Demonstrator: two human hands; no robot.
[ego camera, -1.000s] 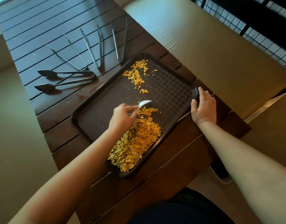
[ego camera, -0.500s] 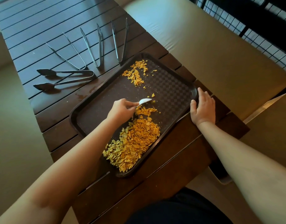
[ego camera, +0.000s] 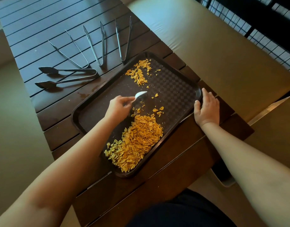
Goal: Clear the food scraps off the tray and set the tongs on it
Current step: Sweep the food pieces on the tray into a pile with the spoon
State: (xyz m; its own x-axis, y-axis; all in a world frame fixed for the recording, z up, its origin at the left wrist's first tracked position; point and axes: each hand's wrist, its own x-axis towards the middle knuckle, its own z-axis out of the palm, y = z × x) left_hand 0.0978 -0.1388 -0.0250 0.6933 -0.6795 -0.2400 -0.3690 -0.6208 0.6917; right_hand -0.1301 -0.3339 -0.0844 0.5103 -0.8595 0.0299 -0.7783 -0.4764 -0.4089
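The big scrap pile (ego camera: 137, 141) lies heaped against the near rim of the tray (ego camera: 85, 110), which pokes past the table (ego camera: 42, 38) edge; a hard sweep could, I judge, spill scraps over that rim onto the floor. The left hand (ego camera: 118, 106) pinches a white scraper (ego camera: 140, 95) lifted over mid-tray, beside a few loose bits. The right hand (ego camera: 206, 108) lies flat, fingers straight, against the tray's right rim; if it slips, the tray may skid. A small pile (ego camera: 140, 73) waits at the far corner. Four tongs (ego camera: 67, 77) lie beyond, just beside the tray, not yet on it.
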